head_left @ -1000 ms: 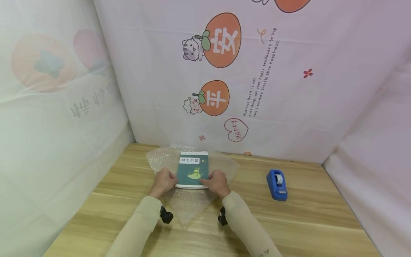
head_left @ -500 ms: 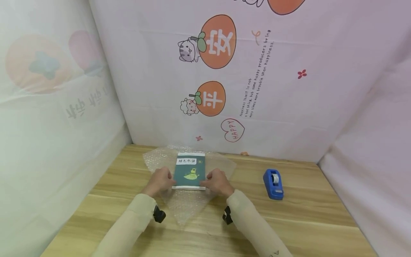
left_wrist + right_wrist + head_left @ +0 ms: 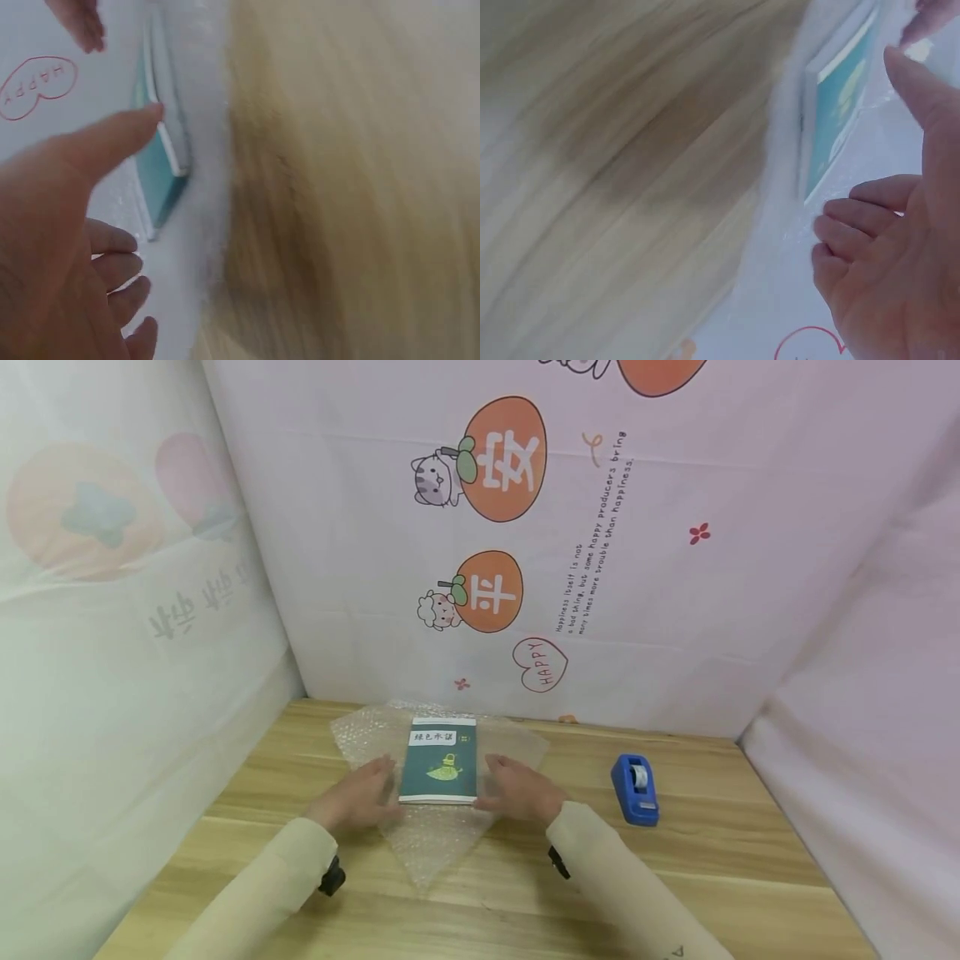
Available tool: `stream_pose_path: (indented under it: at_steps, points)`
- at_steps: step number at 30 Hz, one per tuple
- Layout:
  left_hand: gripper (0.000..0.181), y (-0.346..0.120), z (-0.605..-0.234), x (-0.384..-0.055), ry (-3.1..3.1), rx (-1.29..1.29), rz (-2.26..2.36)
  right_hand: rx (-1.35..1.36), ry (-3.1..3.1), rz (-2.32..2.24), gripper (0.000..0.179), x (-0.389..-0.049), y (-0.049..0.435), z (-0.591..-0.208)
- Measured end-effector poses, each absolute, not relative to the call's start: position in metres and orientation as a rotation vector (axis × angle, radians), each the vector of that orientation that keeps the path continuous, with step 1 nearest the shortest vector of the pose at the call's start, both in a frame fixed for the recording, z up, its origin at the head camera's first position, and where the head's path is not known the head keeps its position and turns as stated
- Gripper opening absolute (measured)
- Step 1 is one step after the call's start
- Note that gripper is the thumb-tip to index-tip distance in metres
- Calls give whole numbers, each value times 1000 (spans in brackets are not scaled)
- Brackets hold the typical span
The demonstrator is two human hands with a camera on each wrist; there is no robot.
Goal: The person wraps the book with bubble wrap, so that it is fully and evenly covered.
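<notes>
A green book (image 3: 440, 760) with white bands at its top and bottom lies flat on a sheet of bubble wrap (image 3: 431, 843), whose corner points toward me. My left hand (image 3: 358, 795) is beside the book's left edge, fingers loosely extended and thumb near the lower left corner. At the right edge, my right hand (image 3: 520, 789) mirrors it, thumb by the lower right corner. Both wrist views show the fingers spread apart from the book (image 3: 156, 172), gripping nothing. Whether a thumb still touches the cover is hard to tell.
A blue tape dispenser (image 3: 636, 789) with a roll of clear tape stands on the wooden table (image 3: 720, 860) to the right. A printed white cloth (image 3: 637, 677) hangs behind the table, and more cloth walls the left and right sides.
Both hands have let go of the book's lower corners and moved outward, fingers loosening. The book lies flat on the bubble wrap. The head view has shifted slightly.
</notes>
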State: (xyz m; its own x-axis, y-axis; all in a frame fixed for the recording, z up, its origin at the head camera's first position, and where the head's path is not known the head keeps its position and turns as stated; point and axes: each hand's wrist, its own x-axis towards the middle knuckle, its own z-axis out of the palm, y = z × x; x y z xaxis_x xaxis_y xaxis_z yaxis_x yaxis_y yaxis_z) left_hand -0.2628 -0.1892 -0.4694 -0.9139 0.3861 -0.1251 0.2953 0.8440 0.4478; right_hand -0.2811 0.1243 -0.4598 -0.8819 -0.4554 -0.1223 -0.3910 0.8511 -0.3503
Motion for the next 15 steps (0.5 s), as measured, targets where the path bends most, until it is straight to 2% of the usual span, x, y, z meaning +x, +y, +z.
stream_pose_path:
  at_steps: [6,15]
  points:
    - [105,-196,-478,-263,2805,630,507,-820,2899,-145,100,-280,137,-466]
    - [116,-197,-492,-266,2767,611,442,-848,2864,-86,100,-276,141,-486]
